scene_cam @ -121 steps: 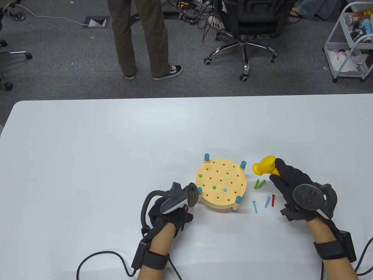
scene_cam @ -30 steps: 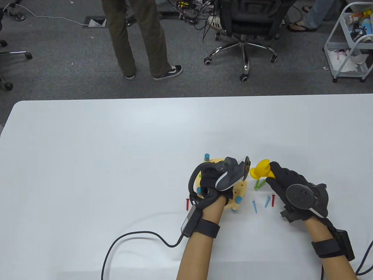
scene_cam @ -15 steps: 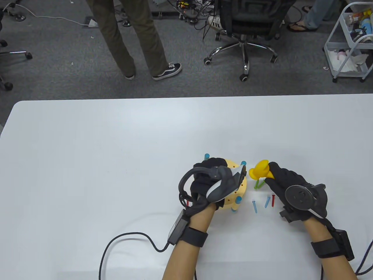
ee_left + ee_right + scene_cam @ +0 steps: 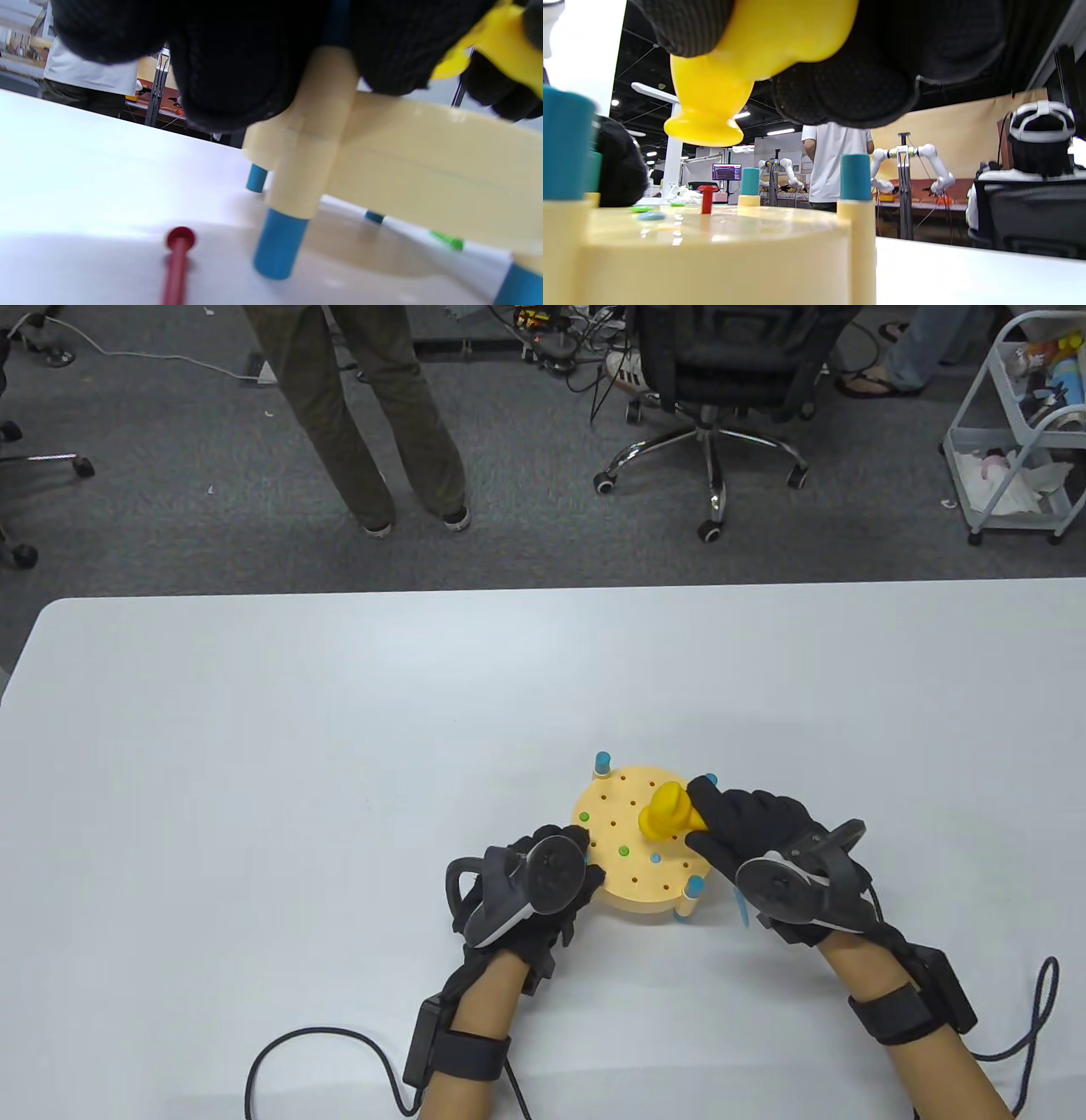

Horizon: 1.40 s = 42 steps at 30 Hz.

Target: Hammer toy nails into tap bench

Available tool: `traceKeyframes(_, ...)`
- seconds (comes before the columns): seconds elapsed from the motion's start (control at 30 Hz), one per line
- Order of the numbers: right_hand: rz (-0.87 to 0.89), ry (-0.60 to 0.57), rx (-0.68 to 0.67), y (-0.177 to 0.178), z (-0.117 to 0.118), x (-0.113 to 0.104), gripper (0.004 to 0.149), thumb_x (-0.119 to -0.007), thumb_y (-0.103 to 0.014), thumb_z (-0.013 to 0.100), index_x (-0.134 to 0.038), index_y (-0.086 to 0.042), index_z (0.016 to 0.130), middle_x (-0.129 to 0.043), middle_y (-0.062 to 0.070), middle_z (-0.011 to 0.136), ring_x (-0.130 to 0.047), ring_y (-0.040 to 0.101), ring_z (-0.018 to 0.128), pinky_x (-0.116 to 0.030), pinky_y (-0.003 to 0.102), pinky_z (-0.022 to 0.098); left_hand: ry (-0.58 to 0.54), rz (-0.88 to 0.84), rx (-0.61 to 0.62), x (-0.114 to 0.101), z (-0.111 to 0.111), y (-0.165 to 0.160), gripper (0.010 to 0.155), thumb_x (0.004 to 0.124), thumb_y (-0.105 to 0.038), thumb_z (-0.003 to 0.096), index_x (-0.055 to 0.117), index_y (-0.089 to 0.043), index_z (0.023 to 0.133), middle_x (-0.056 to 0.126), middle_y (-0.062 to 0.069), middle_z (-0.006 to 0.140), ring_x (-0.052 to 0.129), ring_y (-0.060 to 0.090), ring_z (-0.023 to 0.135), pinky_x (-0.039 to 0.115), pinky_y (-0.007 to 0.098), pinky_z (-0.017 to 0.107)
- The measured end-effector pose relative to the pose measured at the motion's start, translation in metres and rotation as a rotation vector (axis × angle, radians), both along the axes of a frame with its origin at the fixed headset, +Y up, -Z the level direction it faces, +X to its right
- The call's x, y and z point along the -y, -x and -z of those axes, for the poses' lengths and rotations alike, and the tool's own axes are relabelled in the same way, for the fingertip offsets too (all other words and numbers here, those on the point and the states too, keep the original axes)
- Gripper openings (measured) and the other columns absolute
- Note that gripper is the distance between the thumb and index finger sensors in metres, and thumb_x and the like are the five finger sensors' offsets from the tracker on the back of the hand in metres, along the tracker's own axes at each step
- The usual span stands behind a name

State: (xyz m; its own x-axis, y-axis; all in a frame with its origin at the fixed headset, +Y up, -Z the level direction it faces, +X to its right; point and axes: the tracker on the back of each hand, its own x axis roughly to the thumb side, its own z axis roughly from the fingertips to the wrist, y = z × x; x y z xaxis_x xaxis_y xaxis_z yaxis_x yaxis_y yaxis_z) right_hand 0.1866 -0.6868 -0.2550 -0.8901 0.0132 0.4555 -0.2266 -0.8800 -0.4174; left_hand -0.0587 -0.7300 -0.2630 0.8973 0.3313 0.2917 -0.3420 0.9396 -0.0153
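Right hand [image 4: 755, 836] swung yellow hammer [image 4: 666, 812] over tap bench [image 4: 628, 891].

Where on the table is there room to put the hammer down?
The wide bare white table left of and beyond the tap bench is free. It is crowded near the bench: left hand, right hand gripping the yellow hammer.

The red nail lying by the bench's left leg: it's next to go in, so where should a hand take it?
Pinch the red nail mid-shaft from above. It lies flat on the table, head toward the bench, beside the blue leg, so its shaft sides are probably free.
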Motion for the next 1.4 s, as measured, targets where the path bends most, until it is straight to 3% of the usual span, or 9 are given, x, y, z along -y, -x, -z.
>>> traceKeyframes(0.13,-0.12,0.153,-0.019,0.013,0.012,0.013,0.062,-0.066,-0.048,0.044,-0.07,-0.017,0.098,-0.094,0.008,0.066,-0.097,0.026,0.04,-0.082,0.038,0.035,-0.013,0.043,0.001,0.0,-0.001,-0.002,0.053,0.083,-0.045,0.0363,0.076,-0.024,0.085,0.092,0.012,0.073,0.098,0.017,0.041,0.082,0.038,0.03)
traceKeyframes(0.3,0.041,-0.023,0.034,0.013,0.008,0.003,0.062,-0.064,-0.05,0.044,-0.07,-0.019,0.097,-0.095,0.005,0.065,-0.097,0.023,0.039,-0.083,0.035,0.034,-0.008,0.035,0.0,0.001,-0.002,-0.002,0.053,0.083,-0.045,0.0366,0.076,-0.024,0.085,0.092,0.013,0.073,0.098,0.017,0.041,0.082,0.038,0.029)
traceKeyframes(0.37,-0.134,0.198,-0.068,0.025,0.015,0.019,0.063,-0.068,-0.045,0.044,-0.073,-0.011,0.096,-0.096,0.012,0.063,-0.097,0.029,0.036,-0.082,0.04,0.031,-0.008,0.041,0.0,0.001,-0.002,-0.002,0.053,0.083,-0.044,0.0366,0.076,-0.024,0.085,0.092,0.013,0.073,0.098,0.017,0.04,0.082,0.038,0.029)
traceKeyframes(0.57,0.004,0.029,0.025,0.017,0.011,0.005,0.062,-0.066,-0.049,0.043,-0.074,-0.017,0.096,-0.097,0.007,0.063,-0.098,0.025,0.037,-0.083,0.036,0.033,-0.013,0.038,-0.002,0.002,-0.002,-0.002,0.053,0.082,-0.045,0.0366,0.075,-0.024,0.085,0.092,0.013,0.073,0.098,0.017,0.04,0.082,0.038,0.029)
traceKeyframes(0.63,-0.239,0.183,0.09,0.018,0.013,0.015,0.064,-0.059,-0.052,0.045,-0.064,-0.019,0.099,-0.093,0.001,0.068,-0.098,0.018,0.042,-0.085,0.032,0.036,-0.014,0.035,-0.003,0.003,-0.002,-0.001,0.053,0.082,-0.045,0.0364,0.075,-0.024,0.085,0.092,0.012,0.073,0.098,0.018,0.04,0.082,0.038,0.029)
traceKeyframes(0.7,-0.113,0.045,0.056,0.016,0.011,0.015,0.063,-0.063,-0.05,0.044,-0.07,-0.017,0.097,-0.095,0.004,0.065,-0.099,0.022,0.039,-0.084,0.035,0.034,-0.019,0.032,-0.006,0.003,-0.002,-0.001,0.054,0.082,-0.046,0.0364,0.075,-0.024,0.085,0.093,0.012,0.074,0.099,0.018,0.041,0.082,0.038,0.029)
traceKeyframes(0.93,0.307,0.104,0.087,-0.044,0.001,0.009,0.064,-0.061,-0.051,0.045,-0.069,-0.017,0.098,-0.094,0.005,0.066,-0.098,0.022,0.04,-0.084,0.035,0.035,0.204,0.092,-0.087,-0.002,-0.003,0.034,0.065,0.081,-0.049,0.0374,0.069,-0.016,0.092,0.088,0.017,0.078,0.096,0.02,0.047,0.081,0.04,0.033)
traceKeyframes(1.2,0.322,0.131,0.206,-0.101,-0.002,0.03,0.064,-0.061,-0.051,0.045,-0.069,-0.016,0.097,-0.094,0.005,0.066,-0.098,0.021,0.04,-0.084,0.034,0.035,0.27,0.347,-0.309,0.042,0.008,0.009,0.062,0.086,-0.047,0.0343,0.075,-0.015,0.085,0.091,0.016,0.065,0.098,0.021,0.038,0.082,0.041,0.029)
traceKeyframes(1.4,0.36,0.157,0.248,-0.116,0.003,0.038,0.064,-0.061,-0.051,0.045,-0.069,-0.016,0.097,-0.094,0.005,0.066,-0.098,0.021,0.039,-0.084,0.034,0.034,0.221,0.395,-0.376,0.041,0.001,0.004,0.052,0.088,-0.038,0.0365,0.079,-0.016,0.083,0.096,0.011,0.063,0.101,0.015,0.033,0.086,0.037,0.026)
